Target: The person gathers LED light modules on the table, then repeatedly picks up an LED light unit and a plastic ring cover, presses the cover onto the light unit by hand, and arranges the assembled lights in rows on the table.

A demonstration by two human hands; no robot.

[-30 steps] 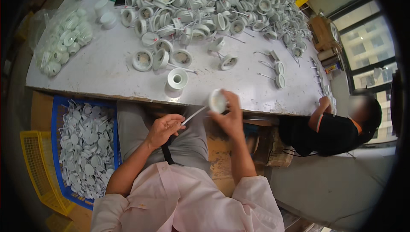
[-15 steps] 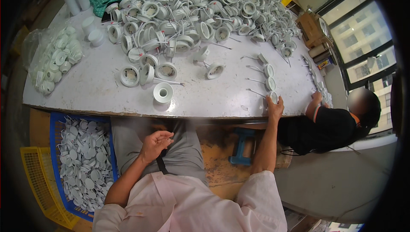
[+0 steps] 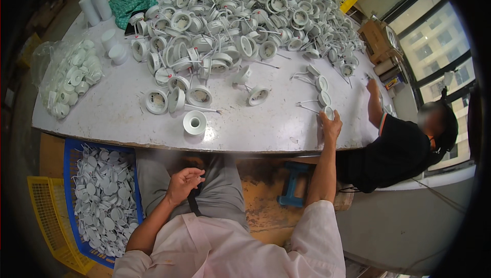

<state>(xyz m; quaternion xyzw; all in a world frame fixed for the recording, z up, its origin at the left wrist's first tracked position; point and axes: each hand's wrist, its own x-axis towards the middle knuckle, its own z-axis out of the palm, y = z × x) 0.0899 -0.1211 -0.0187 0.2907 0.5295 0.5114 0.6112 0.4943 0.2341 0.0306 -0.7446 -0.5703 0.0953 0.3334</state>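
Observation:
My right hand (image 3: 331, 125) grips a white round lamp part (image 3: 328, 110) between thumb and fingers, at the near end of a short row. Several similar white lamp parts (image 3: 324, 97) continue the row away from me, with thin wires pointing left. Above my lap hangs my left hand (image 3: 184, 186), its fingers loosely bent and apart, with nothing visible in it. A white cone-shaped lamp housing (image 3: 195, 123) stands near the table's front edge. Beyond it sit a few white lamp housings (image 3: 199, 95) with wires.
A large heap of white lamp housings (image 3: 250, 17) covers the table's far side. On the left lie a clear bag of white parts (image 3: 76, 76) and a green cloth (image 3: 128, 6). A blue basket (image 3: 68, 191) of white discs stands beside my legs. A co-worker (image 3: 409, 145) sits at right.
The wires of the row have drawn together into pairs. My right hand stays on the nearest part. The co-worker's arm has reached farther along the table. The view has shifted slightly.

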